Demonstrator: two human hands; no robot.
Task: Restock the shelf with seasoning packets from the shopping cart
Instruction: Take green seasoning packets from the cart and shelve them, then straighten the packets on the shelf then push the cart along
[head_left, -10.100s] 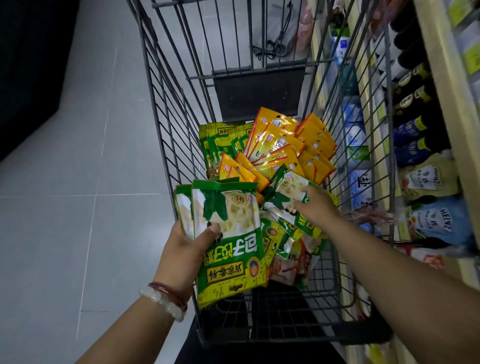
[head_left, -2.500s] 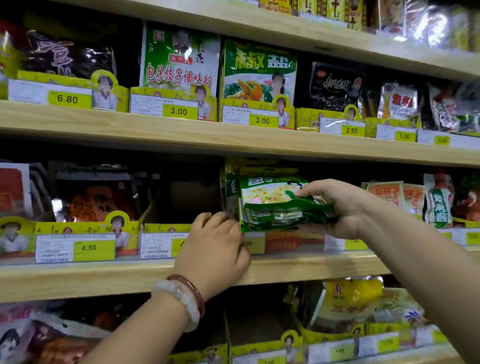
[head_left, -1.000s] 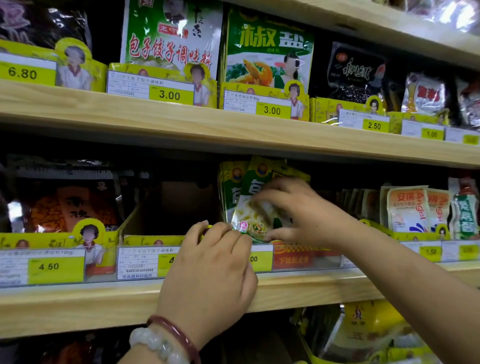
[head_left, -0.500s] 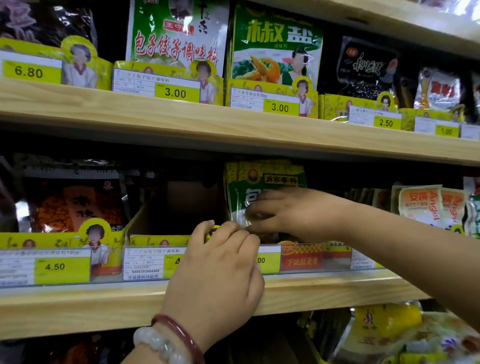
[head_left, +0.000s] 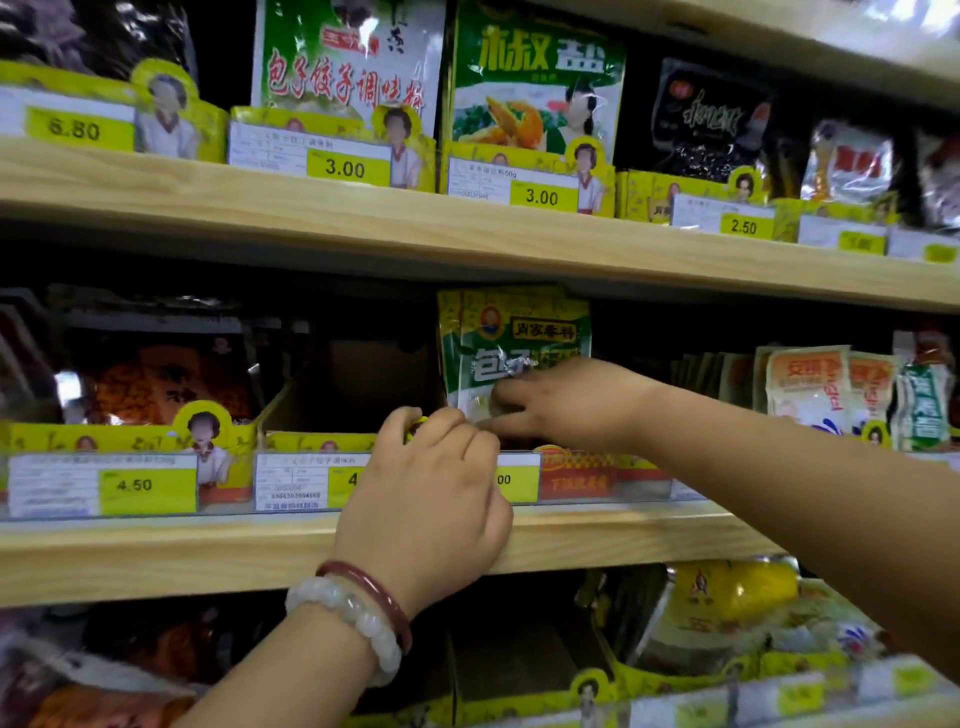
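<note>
The green seasoning packets (head_left: 514, 343) stand upright in a yellow display tray (head_left: 582, 467) on the middle shelf (head_left: 156, 551). The right hand (head_left: 566, 402) lies across their lower front, fingers fairly straight and pressing them back; whether the thumb pinches an edge I cannot tell, as it is blurred. Just left of and below that press, the left hand (head_left: 431, 499) curls its fingers over the tray's front lip, bracing it. If the press lets go too soon, the slippery packets above it could flop forward over the lip. A harder push could slide the tray back, or sideways toward the empty cardboard tray (head_left: 353, 410) left of the grip.
</note>
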